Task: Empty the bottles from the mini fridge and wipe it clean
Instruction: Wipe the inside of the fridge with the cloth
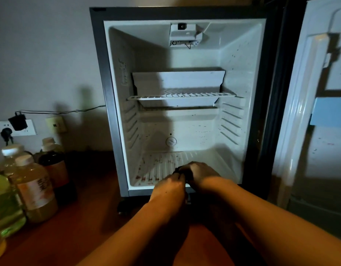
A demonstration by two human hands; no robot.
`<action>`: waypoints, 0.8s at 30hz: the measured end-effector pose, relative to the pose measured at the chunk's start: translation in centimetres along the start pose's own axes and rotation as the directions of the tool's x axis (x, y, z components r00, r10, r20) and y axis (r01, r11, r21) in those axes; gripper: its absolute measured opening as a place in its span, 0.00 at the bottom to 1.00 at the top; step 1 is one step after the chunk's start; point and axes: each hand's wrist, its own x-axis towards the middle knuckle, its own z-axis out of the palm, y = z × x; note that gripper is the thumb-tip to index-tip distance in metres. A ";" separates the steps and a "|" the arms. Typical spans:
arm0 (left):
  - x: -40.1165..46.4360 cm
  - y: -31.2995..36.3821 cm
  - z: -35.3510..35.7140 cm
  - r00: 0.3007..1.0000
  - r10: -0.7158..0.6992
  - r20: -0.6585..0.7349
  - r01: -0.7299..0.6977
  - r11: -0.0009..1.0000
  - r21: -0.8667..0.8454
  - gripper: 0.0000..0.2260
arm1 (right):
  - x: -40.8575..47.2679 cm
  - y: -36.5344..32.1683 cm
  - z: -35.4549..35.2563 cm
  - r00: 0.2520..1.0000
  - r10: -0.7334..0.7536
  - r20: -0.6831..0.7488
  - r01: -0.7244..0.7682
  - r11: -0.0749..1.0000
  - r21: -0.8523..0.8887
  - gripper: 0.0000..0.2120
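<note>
The mini fridge (pixel 116 112) stands open with no bottles inside; its ribbed floor (pixel 165 162) shows reddish stains and its walls carry dark specks. A wire shelf (pixel 181 96) sits midway up. My left hand (pixel 169 187) and my right hand (pixel 200 173) meet at the front lip of the fridge floor, both closed around a small dark object (pixel 182 172), possibly a cloth, mostly hidden by my fingers. Several bottles (pixel 37 189) stand on the wooden floor to the left of the fridge.
The fridge door (pixel 319 121) hangs open at the right, with a blue patch on its inner face. Wall sockets (pixel 16 127) with plugs and a cable sit low on the left wall. The wooden floor (pixel 89 227) lies between the bottles and my arms.
</note>
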 end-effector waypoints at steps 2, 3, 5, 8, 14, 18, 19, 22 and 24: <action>1.3 0.3 -0.2 0.993 -0.080 0.090 0.079 0.997 0.018 0.22 | 0.6 0.3 -0.1 1.000 -0.022 0.003 0.023 0.999 -0.025 0.21; 2.1 0.3 -0.2 0.985 -0.112 0.131 0.109 0.994 0.030 0.23 | 1.1 0.4 -0.2 0.999 -0.045 0.009 0.046 0.997 -0.057 0.22; 3.6 0.0 0.0 0.979 -0.137 0.154 0.132 0.990 0.043 0.22 | 2.1 0.7 -0.2 0.996 -0.090 0.028 0.092 0.989 -0.118 0.25; 5.1 -1.2 0.3 0.989 -0.108 0.100 0.109 0.994 0.001 0.21 | 4.1 1.3 -0.2 0.995 -0.088 0.047 0.094 0.983 -0.155 0.30; 9.1 -3.3 1.3 0.996 -0.089 0.031 0.091 0.994 -0.067 0.20 | 9.0 3.2 0.8 0.998 -0.063 -0.023 0.058 0.984 -0.167 0.25; 11.8 -4.7 2.1 0.996 -0.086 0.030 0.088 0.992 -0.095 0.22 | 12.1 4.1 1.4 0.998 -0.047 -0.041 0.042 0.991 -0.123 0.27; 12.3 -5.1 2.3 0.996 -0.085 0.035 0.088 0.990 -0.106 0.23 | 12.7 4.2 1.5 0.998 -0.045 -0.036 0.040 0.991 -0.127 0.28; 13.8 -6.3 2.9 0.994 -0.092 0.062 0.098 0.990 -0.098 0.27 | 14.1 4.5 1.7 0.999 -0.040 -0.035 0.033 0.985 -0.168 0.32; 14.6 -6.8 3.1 0.993 -0.100 0.058 0.105 0.990 -0.090 0.27 | 14.7 4.7 1.8 0.998 -0.041 -0.045 0.031 0.980 -0.198 0.33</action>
